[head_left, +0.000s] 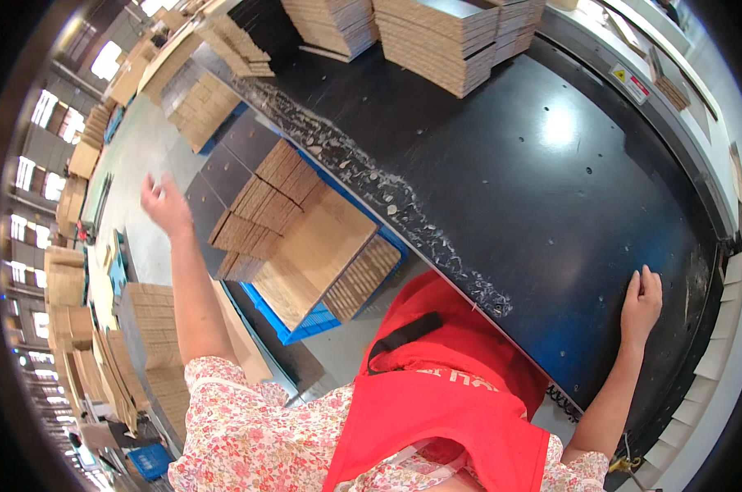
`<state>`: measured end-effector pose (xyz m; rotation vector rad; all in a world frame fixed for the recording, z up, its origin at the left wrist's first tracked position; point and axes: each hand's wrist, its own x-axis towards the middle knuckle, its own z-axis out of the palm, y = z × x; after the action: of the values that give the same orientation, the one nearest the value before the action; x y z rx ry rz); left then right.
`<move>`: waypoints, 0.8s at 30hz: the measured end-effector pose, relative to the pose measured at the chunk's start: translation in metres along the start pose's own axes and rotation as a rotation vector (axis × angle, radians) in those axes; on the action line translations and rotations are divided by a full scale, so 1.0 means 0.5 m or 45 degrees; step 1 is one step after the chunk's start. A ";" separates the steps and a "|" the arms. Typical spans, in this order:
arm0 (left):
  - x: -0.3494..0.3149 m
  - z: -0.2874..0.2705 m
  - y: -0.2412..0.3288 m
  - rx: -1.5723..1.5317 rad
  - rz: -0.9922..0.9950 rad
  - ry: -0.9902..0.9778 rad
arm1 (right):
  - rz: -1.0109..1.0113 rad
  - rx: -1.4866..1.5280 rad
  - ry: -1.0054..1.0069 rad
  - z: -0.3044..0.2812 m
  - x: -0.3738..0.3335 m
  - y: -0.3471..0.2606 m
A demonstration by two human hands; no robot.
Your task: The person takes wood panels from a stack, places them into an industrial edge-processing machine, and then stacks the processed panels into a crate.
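Observation:
My left hand [166,205] is raised out to the left, beside the stacked boards, fingers apart and slightly blurred, holding nothing. Below and right of it, piles of dark-topped particle boards [279,184] stand on a blue pallet [282,326]. A wood-coloured panel [318,250] lies on that pallet beside the piles. My right hand [643,305] is over the right part of a black worktable [486,189], fingers stretched out and nothing visible in them. Whether it touches the surface I cannot tell.
Stacks of cut boards [437,45] stand at the table's far edge. A chipped, dusty strip [387,201] runs along its left edge. A grey machine rail [633,82] borders the right. More board stacks [154,353] stand on the floor at left.

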<state>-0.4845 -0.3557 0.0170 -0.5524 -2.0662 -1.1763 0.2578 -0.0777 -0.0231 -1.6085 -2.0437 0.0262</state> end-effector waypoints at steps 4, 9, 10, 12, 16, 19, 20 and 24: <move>-0.020 0.138 0.278 -0.535 0.058 -0.450 | -0.047 0.145 0.100 0.004 -0.003 0.001; -0.116 0.332 0.554 -0.890 0.007 -0.942 | -0.084 0.300 0.144 -0.004 0.001 -0.006; -0.131 0.371 0.593 -0.828 0.063 -1.011 | -0.073 0.321 0.140 -0.005 0.004 -0.009; -0.175 0.427 0.689 -0.904 -0.094 -1.068 | -0.075 0.328 0.145 -0.004 0.006 -0.001; -0.212 0.487 0.779 -0.447 0.090 -0.762 | -0.153 0.346 0.265 -0.003 0.011 0.023; -0.143 0.528 0.712 -0.882 -0.200 -0.937 | -0.110 0.375 0.206 -0.008 0.015 0.024; -0.146 0.521 0.708 -1.176 -0.475 -1.162 | -0.085 0.365 0.191 -0.011 0.013 0.030; -0.095 0.503 0.658 -1.531 -1.099 -1.217 | -0.079 0.349 0.180 -0.012 0.012 0.029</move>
<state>-0.3277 0.0250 0.0816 -0.8840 -2.1209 -3.2235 0.2722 -0.0699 -0.0206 -1.3404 -1.8883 0.1591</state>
